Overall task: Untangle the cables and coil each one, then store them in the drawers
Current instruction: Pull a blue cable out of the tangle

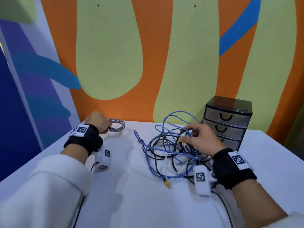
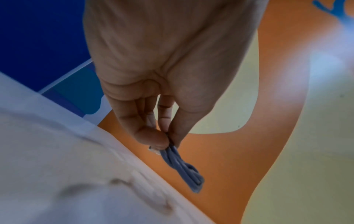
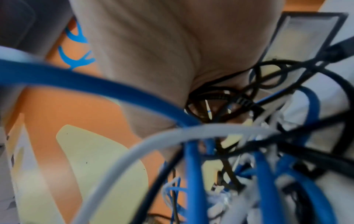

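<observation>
A small coil of grey-blue braided cable (image 1: 117, 126) lies at the table's far left by the wall. My left hand (image 1: 98, 122) pinches one side of it; the left wrist view shows thumb and fingers (image 2: 153, 139) closed on the bundled coil (image 2: 184, 169). A tangle of blue, black and white cables (image 1: 167, 150) lies in the middle right of the table. My right hand (image 1: 197, 137) rests on top of the tangle with fingers curled among the strands; its wrist view shows black and blue cables (image 3: 226, 106) crowded at the palm. A black three-drawer unit (image 1: 227, 122) stands behind, drawers closed.
The white table (image 1: 131, 203) meets an orange and yellow-green wall (image 1: 148, 63) just behind the cables. A yellow-tipped plug (image 1: 167, 183) of the blue cable lies toward the front. Thin black leads run from both wrist cameras off the near edge.
</observation>
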